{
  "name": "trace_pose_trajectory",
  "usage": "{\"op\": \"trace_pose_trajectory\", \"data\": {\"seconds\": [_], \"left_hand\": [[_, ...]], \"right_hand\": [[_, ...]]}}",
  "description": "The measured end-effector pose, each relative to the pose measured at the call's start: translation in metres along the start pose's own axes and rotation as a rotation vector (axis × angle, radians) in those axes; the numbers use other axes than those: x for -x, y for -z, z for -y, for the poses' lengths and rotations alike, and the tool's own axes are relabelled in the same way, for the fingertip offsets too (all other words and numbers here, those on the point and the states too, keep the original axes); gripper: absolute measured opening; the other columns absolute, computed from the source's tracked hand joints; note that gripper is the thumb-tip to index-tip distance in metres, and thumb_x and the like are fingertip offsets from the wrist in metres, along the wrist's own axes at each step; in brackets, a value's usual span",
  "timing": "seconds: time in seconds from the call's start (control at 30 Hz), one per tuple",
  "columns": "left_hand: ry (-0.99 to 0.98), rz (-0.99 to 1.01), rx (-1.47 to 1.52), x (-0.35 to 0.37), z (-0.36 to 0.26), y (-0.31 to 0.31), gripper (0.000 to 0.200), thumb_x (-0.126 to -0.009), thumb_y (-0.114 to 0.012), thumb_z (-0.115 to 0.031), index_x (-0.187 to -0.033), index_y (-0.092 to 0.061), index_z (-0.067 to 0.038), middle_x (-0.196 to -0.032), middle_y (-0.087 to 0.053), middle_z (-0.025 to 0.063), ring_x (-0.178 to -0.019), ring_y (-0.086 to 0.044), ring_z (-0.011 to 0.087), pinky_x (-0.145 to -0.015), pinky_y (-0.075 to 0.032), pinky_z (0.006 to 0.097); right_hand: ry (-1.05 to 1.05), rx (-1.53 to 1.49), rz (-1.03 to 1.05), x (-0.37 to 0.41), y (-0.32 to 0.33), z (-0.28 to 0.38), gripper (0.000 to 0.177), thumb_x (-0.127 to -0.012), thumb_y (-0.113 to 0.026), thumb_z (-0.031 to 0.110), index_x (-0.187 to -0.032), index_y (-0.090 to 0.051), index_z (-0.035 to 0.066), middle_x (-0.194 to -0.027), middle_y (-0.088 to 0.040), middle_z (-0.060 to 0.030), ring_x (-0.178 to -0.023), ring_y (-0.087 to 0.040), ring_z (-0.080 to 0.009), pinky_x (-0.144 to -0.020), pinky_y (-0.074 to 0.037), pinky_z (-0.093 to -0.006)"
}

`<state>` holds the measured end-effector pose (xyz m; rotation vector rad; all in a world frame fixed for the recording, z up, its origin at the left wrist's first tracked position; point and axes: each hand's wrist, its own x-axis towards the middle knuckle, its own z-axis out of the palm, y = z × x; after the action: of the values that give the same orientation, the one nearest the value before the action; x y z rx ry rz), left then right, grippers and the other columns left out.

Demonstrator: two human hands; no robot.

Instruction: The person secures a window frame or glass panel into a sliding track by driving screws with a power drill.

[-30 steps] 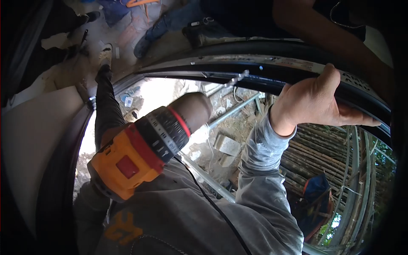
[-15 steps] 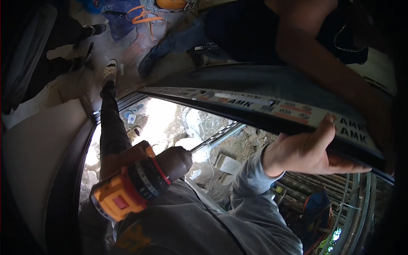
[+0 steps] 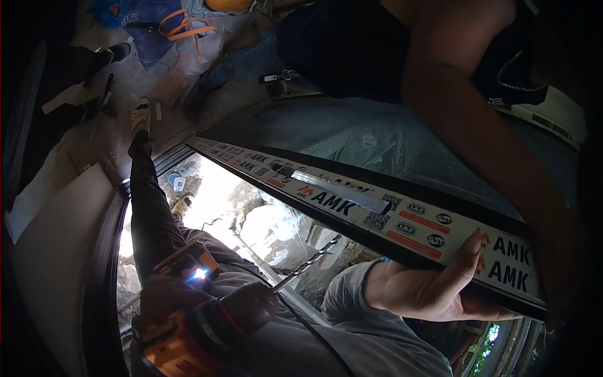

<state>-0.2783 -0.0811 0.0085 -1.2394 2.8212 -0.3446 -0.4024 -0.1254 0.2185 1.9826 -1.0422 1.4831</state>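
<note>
My left hand (image 3: 166,292) is wrapped around the handle of an orange and black cordless drill (image 3: 188,336), partly lost in shadow. A long spiral bit (image 3: 309,264) points up and right from its chuck, apart from the panel, and a small light glows near the drill's base. With the thumb on top and fingers underneath, my right hand (image 3: 433,292) grips the edge of a black-framed panel (image 3: 408,235). White AMK-printed tape covers that edge, and a shiny metal strip (image 3: 339,191) lies along it. Dark mesh (image 3: 364,141) shows behind the frame.
Another person's arm (image 3: 465,113) reaches over the panel's right end; their hand is in shadow. A dark frame (image 3: 103,264) curves along the left. Rubble and bright ground show through the opening. Bags and an orange strap (image 3: 188,25) lie on the floor at the top.
The drill sits lower in view, its bit farther from the panel, and its light now shows. The panel's taped edge has turned more toward me. My right hand still holds it, lower in view.
</note>
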Motion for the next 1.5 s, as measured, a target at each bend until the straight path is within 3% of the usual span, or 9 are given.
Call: {"op": "trace_pose_trajectory", "data": {"seconds": [0.33, 0.4, 0.5, 0.6, 0.63, 1.2, 1.33, 1.4, 1.5], "left_hand": [[-0.01, 0.009, 0.303, 0.009, -0.031, 0.008, 0.023, -0.088, -0.054, -0.02, -0.101, -0.064, -0.003, -0.076, -0.06, 0.0105, -0.071, -0.063, 0.0207, -0.064, -0.054, 0.035], [-0.024, 0.023, 0.382, 0.018, -0.052, 0.016, 0.022, -0.088, -0.055, -0.019, -0.1, -0.065, -0.003, -0.074, -0.06, 0.0104, -0.07, -0.063, 0.0204, -0.063, -0.054, 0.0347], [-0.057, 0.041, 0.487, 0.031, -0.08, 0.026, 0.022, -0.088, -0.055, -0.018, -0.099, -0.066, -0.003, -0.072, -0.061, 0.0102, -0.068, -0.063, 0.0199, -0.062, -0.054, 0.0342], [-0.077, 0.05, 0.577, 0.04, -0.091, 0.039, 0.021, -0.087, -0.056, -0.017, -0.098, -0.067, -0.002, -0.07, -0.061, 0.0101, -0.067, -0.064, 0.0194, -0.061, -0.054, 0.0337], [-0.079, 0.049, 0.58, 0.019, -0.099, 0.057, 0.021, -0.087, -0.056, -0.017, -0.098, -0.067, -0.002, -0.07, -0.061, 0.0101, -0.067, -0.064, 0.0194, -0.061, -0.054, 0.0337], [1.244, -1.626, 0.613, -0.155, -0.06, 0.239, 0.068, -0.104, -0.023, -0.051, -0.152, -0.01, -0.006, -0.093, -0.057, 0.0254, -0.075, -0.063, 0.0206, -0.068, -0.061, 0.0285], [1.256, -1.716, 0.71, -0.156, -0.064, 0.242, 0.067, -0.103, -0.026, -0.053, -0.15, -0.019, -0.005, -0.098, -0.059, 0.0272, -0.078, -0.066, 0.0237, -0.068, -0.061, 0.0295], [0.63, -1.401, 1.515, -0.131, -0.082, 0.232, 0.063, -0.103, -0.032, -0.048, -0.15, -0.021, -0.007, -0.116, -0.057, 0.0257, -0.098, -0.066, 0.026, -0.083, -0.06, 0.035], [0.628, -1.389, 1.719, -0.131, -0.082, 0.235, 0.062, -0.103, -0.032, -0.048, -0.148, -0.023, -0.006, -0.117, -0.058, 0.0253, -0.099, -0.066, 0.0266, -0.083, -0.06, 0.036]], "right_hand": [[0.111, 0.176, 0.138, 0.008, 0.015, 0.01, 0.048, -0.092, -0.066, 0.024, -0.129, -0.049, -0.001, -0.138, -0.035, -0.0297, -0.122, -0.055, -0.037, -0.086, -0.061, -0.0317], [0.225, 0.215, 0.225, 0.002, 0.03, -0.01, 0.032, -0.098, -0.055, 0.016, -0.126, -0.053, 0.0, -0.14, -0.033, -0.0306, -0.118, -0.057, -0.038, -0.087, -0.061, -0.0337], [0.149, -0.269, 0.145, -0.016, 0.033, -0.019, 0.067, -0.075, -0.067, -0.006, -0.133, -0.035, 0.006, -0.109, -0.062, -0.0189, -0.084, -0.069, -0.0262, -0.077, -0.065, -0.0419], [0.157, -0.33, 0.075, -0.014, 0.03, -0.026, 0.078, -0.074, -0.069, -0.007, -0.139, -0.025, 0.003, -0.104, -0.063, -0.02, -0.078, -0.07, -0.0251, -0.075, -0.065, -0.0412], [0.18, -0.314, 0.12, -0.015, 0.038, -0.035, 0.088, -0.075, -0.068, -0.007, -0.142, -0.011, -0.002, -0.098, -0.063, -0.0216, -0.072, -0.07, -0.0242, -0.072, -0.066, -0.0407], [0.125, -0.358, 0.148, -0.004, 0.041, -0.023, 0.093, -0.075, -0.069, -0.009, -0.145, -0.008, 0.0, -0.101, -0.062, -0.0234, -0.077, -0.07, -0.0252, -0.073, -0.065, -0.0406], [0.117, -0.37, 0.145, -0.006, 0.037, -0.025, 0.094, -0.075, -0.069, -0.009, -0.145, -0.007, 0.0, -0.102, -0.062, -0.0238, -0.078, -0.07, -0.0254, -0.074, -0.065, -0.0406], [0.113, -0.375, 0.142, -0.003, 0.036, -0.021, 0.095, -0.075, -0.069, -0.009, -0.145, -0.006, 0.0, -0.102, -0.062, -0.0241, -0.079, -0.07, -0.0256, -0.074, -0.065, -0.0406], [0.107, -0.377, 0.136, -0.004, 0.033, -0.02, 0.096, -0.075, -0.069, -0.01, -0.146, -0.006, 0.001, -0.103, -0.062, -0.0244, -0.08, -0.07, -0.0258, -0.074, -0.065, -0.0406]]}}
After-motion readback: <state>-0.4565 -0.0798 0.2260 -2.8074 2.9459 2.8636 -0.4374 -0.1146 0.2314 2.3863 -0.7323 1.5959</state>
